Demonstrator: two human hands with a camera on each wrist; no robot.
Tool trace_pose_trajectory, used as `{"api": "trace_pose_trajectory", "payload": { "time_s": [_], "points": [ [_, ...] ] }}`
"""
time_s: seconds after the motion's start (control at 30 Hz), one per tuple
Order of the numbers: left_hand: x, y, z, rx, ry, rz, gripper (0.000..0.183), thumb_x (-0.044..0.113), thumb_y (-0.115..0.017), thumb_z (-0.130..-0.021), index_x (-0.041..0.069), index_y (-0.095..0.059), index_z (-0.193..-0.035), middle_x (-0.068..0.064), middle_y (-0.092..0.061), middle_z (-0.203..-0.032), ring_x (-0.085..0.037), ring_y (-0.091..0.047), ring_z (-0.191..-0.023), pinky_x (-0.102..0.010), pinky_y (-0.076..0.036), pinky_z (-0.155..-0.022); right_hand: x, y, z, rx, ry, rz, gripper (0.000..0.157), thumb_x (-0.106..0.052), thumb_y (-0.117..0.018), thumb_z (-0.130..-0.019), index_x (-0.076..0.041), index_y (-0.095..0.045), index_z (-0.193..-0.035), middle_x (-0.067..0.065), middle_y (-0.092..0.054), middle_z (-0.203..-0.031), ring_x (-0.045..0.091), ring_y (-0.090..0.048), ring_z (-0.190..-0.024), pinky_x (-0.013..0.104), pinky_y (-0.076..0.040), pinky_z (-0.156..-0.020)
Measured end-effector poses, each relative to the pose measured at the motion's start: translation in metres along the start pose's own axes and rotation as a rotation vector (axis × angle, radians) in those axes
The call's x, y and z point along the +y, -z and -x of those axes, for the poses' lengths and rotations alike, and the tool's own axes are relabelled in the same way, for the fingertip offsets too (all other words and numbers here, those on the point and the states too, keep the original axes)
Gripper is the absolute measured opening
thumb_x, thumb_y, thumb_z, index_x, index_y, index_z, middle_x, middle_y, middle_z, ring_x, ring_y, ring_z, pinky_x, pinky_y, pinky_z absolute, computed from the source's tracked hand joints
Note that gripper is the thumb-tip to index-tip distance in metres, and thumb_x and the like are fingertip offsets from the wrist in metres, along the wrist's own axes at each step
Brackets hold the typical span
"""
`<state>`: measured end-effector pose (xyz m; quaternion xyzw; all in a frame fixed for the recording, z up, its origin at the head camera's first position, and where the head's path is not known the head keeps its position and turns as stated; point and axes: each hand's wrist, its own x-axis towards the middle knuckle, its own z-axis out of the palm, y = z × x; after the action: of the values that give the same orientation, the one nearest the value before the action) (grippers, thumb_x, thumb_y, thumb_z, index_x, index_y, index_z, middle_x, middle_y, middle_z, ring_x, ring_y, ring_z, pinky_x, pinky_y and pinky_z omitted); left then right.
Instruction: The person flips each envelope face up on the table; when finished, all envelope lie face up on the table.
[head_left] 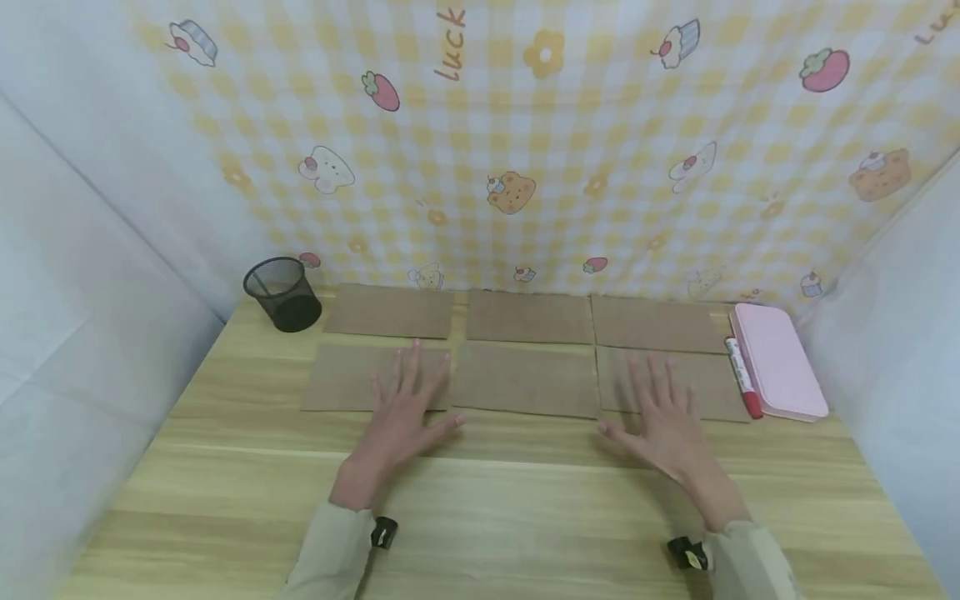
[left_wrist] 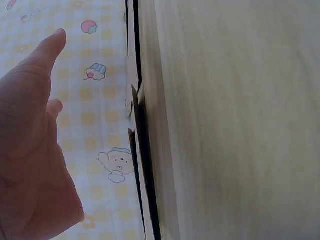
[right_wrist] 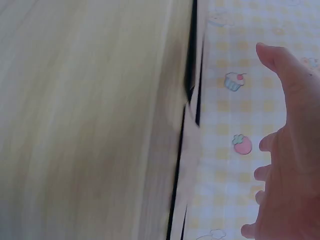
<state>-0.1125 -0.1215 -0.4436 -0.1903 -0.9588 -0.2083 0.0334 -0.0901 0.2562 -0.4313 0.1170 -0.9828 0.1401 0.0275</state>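
Note:
Brown cardboard rectangles lie flat in two rows of three. My left hand (head_left: 401,421) has its fingers spread over the front-left cardboard piece (head_left: 337,379), palm down and holding nothing. The right hand (head_left: 667,429) is spread likewise, its fingertips over the front-right cardboard piece (head_left: 716,387). Between them lies the front-middle cardboard piece (head_left: 525,379). Behind are the back-left (head_left: 390,311), back-middle (head_left: 528,317) and back-right cardboard pieces (head_left: 656,325). In the wrist views, the left thumb (left_wrist: 47,50) and right thumb (right_wrist: 275,57) stand apart from the other fingers.
A black mesh pen cup (head_left: 288,296) stands at the back left of the wooden table (head_left: 510,517). To the right lie a red-capped white marker (head_left: 742,375) and a pink case (head_left: 780,358). A yellow checked cloth (head_left: 465,133) hangs behind, with white sheets (head_left: 67,275) at the sides.

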Motion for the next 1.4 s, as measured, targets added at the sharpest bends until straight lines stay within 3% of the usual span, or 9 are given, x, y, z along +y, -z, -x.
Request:
{"api": "trace_pose_trajectory", "payload": {
  "time_s": [0.17,0.33,0.47,0.7,0.8,1.0,1.07,1.23,1.4],
  "points": [
    [-0.017,0.008,-0.003,0.045,0.003,0.181,0.080,0.049,-0.056,-0.088,0.016,-0.017,-0.150,-0.005,0.016,-0.153,-0.035,0.015,-0.137,-0.071,0.001,-0.098,-0.020,0.005,-0.002,0.017,0.003,-0.086,0.102,-0.057,-0.059,-0.082,-0.012,0.002,-0.150,0.011,0.015,-0.153,0.033,0.017,-0.137,0.071,-0.006,-0.098],
    [-0.046,0.026,0.008,0.097,0.129,0.344,0.072,0.046,-0.042,-0.096,0.017,-0.005,-0.151,-0.007,0.013,-0.153,-0.033,0.013,-0.138,-0.064,0.006,-0.102,-0.051,0.009,-0.011,0.008,0.063,-0.188,0.105,-0.052,-0.065,-0.081,-0.009,0.003,-0.149,0.013,0.013,-0.153,0.031,0.015,-0.137,0.065,-0.004,-0.103],
    [-0.066,0.036,0.016,0.096,0.194,0.320,0.072,0.047,-0.041,-0.096,0.011,-0.009,-0.150,-0.013,0.011,-0.153,-0.035,0.014,-0.137,-0.070,0.006,-0.097,-0.071,0.006,-0.021,0.018,0.131,-0.218,0.105,-0.046,-0.072,-0.077,-0.008,-0.006,-0.150,0.016,0.007,-0.153,0.033,0.012,-0.138,0.065,-0.006,-0.102],
    [-0.085,0.048,0.018,0.070,0.221,0.279,0.077,0.049,-0.048,-0.092,0.009,-0.016,-0.149,-0.017,0.009,-0.153,-0.035,0.016,-0.136,-0.076,0.006,-0.090,-0.099,-0.005,-0.041,0.045,0.208,-0.218,0.101,-0.038,-0.078,-0.074,-0.004,-0.017,-0.147,0.021,-0.005,-0.152,0.035,0.002,-0.139,0.064,-0.012,-0.103],
    [-0.093,0.057,0.023,0.071,0.230,0.320,0.075,0.046,-0.050,-0.093,0.006,-0.019,-0.148,-0.017,0.007,-0.153,-0.037,0.014,-0.137,-0.075,0.005,-0.091,-0.113,-0.010,-0.049,0.029,0.226,-0.211,0.098,-0.040,-0.075,-0.076,-0.003,-0.018,-0.147,0.020,-0.007,-0.152,0.033,0.000,-0.139,0.060,-0.014,-0.105],
    [-0.113,0.069,0.037,0.054,0.260,0.497,0.062,0.040,-0.041,-0.098,0.007,-0.023,-0.147,-0.019,0.001,-0.153,-0.041,0.008,-0.137,-0.069,0.000,-0.099,-0.140,-0.016,-0.063,0.016,0.156,-0.332,0.094,-0.038,-0.073,-0.079,-0.001,-0.020,-0.147,0.014,-0.003,-0.154,0.029,0.003,-0.140,0.052,-0.013,-0.108],
    [-0.119,0.070,0.042,0.019,0.305,0.500,0.063,0.043,-0.038,-0.098,0.008,-0.022,-0.148,-0.021,-0.001,-0.153,-0.044,0.003,-0.136,-0.070,-0.003,-0.098,-0.149,-0.018,-0.067,-0.019,0.142,-0.360,0.093,-0.036,-0.073,-0.079,0.000,-0.021,-0.146,0.016,-0.007,-0.153,0.030,-0.003,-0.139,0.049,-0.014,-0.109],
    [-0.133,0.069,0.055,-0.081,0.405,0.455,0.071,0.049,-0.036,-0.097,0.002,-0.018,-0.147,-0.028,-0.004,-0.150,-0.051,-0.004,-0.133,-0.070,-0.009,-0.097,-0.168,-0.024,-0.074,-0.214,0.195,-0.383,0.078,-0.033,-0.069,-0.083,0.002,-0.031,-0.142,0.022,-0.027,-0.146,0.034,-0.025,-0.134,0.046,-0.022,-0.108],
    [-0.139,0.068,0.057,-0.068,0.387,0.424,0.071,0.048,-0.038,-0.097,0.000,-0.019,-0.146,-0.030,-0.003,-0.149,-0.052,-0.005,-0.132,-0.070,-0.010,-0.097,-0.182,-0.030,-0.084,-0.262,0.252,-0.335,0.065,-0.027,-0.067,-0.086,0.001,-0.040,-0.137,0.020,-0.037,-0.141,0.032,-0.034,-0.130,0.042,-0.027,-0.106]
  ]
}}
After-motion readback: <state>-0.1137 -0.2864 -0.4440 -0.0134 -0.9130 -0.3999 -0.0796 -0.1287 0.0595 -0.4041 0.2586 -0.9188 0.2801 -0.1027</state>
